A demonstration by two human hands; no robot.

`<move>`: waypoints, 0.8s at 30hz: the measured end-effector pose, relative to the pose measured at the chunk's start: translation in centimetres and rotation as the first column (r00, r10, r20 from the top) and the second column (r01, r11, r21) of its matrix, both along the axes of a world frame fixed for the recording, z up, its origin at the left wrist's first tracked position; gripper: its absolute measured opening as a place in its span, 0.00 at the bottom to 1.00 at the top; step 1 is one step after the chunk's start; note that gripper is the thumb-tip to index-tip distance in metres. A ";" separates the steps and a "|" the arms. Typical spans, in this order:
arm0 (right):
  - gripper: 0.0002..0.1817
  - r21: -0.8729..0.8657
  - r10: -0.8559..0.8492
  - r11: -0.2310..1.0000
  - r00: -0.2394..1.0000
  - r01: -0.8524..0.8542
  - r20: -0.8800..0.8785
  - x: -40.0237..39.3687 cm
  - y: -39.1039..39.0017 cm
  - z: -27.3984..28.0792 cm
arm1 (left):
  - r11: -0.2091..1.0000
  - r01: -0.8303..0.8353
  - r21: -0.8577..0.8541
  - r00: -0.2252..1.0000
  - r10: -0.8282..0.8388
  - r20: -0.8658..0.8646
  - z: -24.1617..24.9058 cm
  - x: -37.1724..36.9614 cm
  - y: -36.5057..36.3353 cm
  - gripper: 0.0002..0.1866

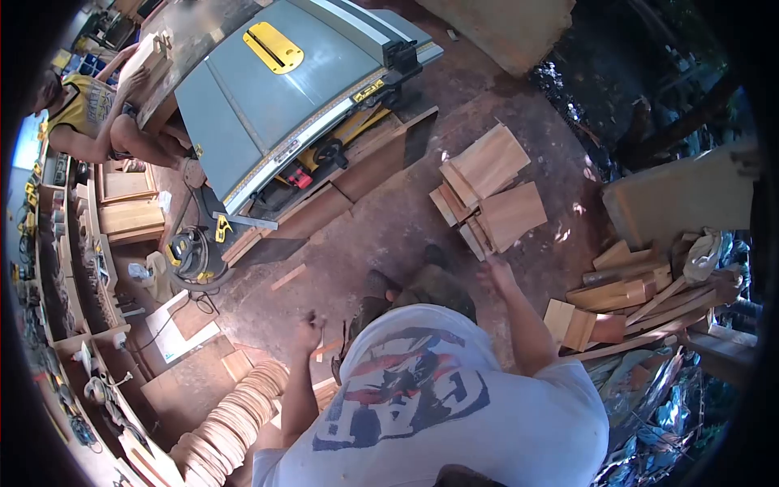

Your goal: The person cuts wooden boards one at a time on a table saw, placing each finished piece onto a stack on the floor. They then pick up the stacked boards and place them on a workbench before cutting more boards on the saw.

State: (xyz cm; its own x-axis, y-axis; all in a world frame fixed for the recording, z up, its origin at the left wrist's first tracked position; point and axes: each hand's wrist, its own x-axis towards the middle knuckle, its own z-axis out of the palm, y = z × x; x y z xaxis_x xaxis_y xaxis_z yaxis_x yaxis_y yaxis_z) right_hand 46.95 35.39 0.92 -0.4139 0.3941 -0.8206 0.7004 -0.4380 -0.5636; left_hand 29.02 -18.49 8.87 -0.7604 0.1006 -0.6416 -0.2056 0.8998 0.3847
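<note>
My left hand (308,333) hangs low over the floor beside my knee. Its fingers are curled in, and what they may hold is too small to make out. Farther right, my right hand (493,273) is out in front with its fingers apart, right at the near edge of a pile of wooden boards (513,216). The boards lie on the floor in a loose stack, flat pieces overlapping at angles. A thin strip of wood (289,277) lies on the floor ahead of my left hand.
A table saw (300,97) with a yellow insert stands ahead. Another person (101,114) sits at the far left by a workbench, hands on a wooden piece. Stacked wooden rings (227,426) and shelves (77,268) line the left; scrap wood (621,292) lies right.
</note>
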 end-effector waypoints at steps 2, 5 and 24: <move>0.45 -0.036 -0.125 0.992 0.991 0.124 -0.050 -3.4 0.6 -1.8 | 0.992 0.093 0.083 0.994 -0.097 0.043 -0.3 0.6 2.4 0.35; 0.48 -0.104 -0.206 0.976 0.962 0.189 -0.177 -8.8 3.0 -8.5 | 0.992 0.032 0.126 0.998 -0.037 0.041 -0.5 2.2 3.8 0.36; 0.26 -0.266 -0.433 0.875 0.900 0.404 -0.059 -20.5 14.6 -20.0 | 0.873 -0.455 -0.175 0.867 0.480 0.138 8.7 9.7 11.4 0.37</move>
